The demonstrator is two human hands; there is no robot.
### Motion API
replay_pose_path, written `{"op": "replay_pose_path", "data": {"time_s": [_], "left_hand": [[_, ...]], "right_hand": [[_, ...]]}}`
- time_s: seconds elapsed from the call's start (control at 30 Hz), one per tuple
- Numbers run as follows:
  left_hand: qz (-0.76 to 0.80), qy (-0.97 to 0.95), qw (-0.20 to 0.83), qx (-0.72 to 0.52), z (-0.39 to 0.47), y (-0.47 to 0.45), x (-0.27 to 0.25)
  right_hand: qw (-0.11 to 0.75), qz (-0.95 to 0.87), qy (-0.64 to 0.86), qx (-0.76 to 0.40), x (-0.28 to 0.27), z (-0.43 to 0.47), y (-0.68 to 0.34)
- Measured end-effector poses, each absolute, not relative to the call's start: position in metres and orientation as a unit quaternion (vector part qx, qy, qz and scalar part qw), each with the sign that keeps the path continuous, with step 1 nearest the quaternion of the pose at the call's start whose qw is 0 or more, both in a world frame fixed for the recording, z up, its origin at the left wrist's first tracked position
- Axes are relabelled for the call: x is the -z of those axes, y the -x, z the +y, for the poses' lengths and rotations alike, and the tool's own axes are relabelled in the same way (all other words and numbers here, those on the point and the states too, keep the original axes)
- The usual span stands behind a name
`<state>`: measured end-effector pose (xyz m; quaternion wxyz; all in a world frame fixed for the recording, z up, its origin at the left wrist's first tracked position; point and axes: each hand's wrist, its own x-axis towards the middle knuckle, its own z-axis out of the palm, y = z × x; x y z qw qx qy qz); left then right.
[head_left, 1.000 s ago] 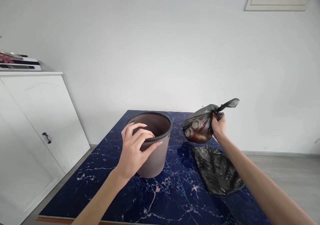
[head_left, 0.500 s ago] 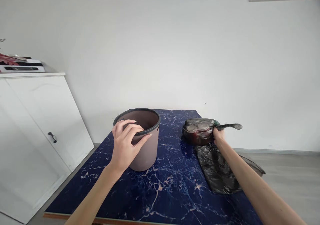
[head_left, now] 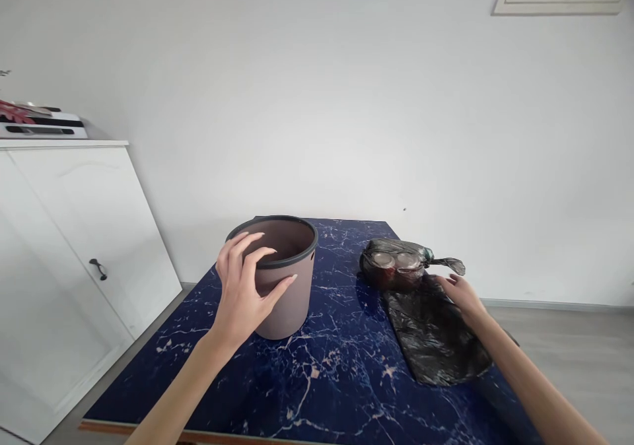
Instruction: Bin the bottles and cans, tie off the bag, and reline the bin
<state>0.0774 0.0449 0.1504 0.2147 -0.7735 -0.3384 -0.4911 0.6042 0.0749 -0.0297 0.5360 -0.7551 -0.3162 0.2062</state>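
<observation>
Worktop: dark blue, white marble-like veining, brown edge strip along the near side. Bin stands upright on its left half — greyish-brown, darker rim, open mouth upward, small slots in the wall just under the rim.

Left hand at the bin's near left side. Grip wide and curved, fingers spread over the mouth, thumb outside against or close to the wall; whether the fingertips press on anything, cannot tell.

Tied bag lies on the worktop's right side, well apart from the bin. Thin black film, see-through in places; two round, pale can-like ends show through, reddish below. Knotted tail sticks out to the right.

Right hand just beside the knotted end, below the tail. Grip loose, fingers slightly bent and parted, nothing seen held. Contact with the film under the fingertips unclear.

Flat black bag spread beneath the right hand and forearm, wrinkled and glossy — its far edge meets the tied bag.

Surroundings: white cabinet at left with dark handle; pale wall behind; grey floor at right.
</observation>
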Motion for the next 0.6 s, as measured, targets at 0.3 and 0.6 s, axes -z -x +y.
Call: {"op": "replay_pose_path", "data": {"time_s": [0.3,0.6], "left_hand": [[-0.349,0.769,0.169,0.509,0.043,-0.070,-0.135],[-0.347,0.769,0.172,0.510,0.048,-0.068,-0.136]], "right_hand": [[0.388,-0.495,0.771,-0.097,0.064,-0.027,-0.561],[0.239,-0.592,0.769,0.007,0.061,-0.064,-0.508]]}}
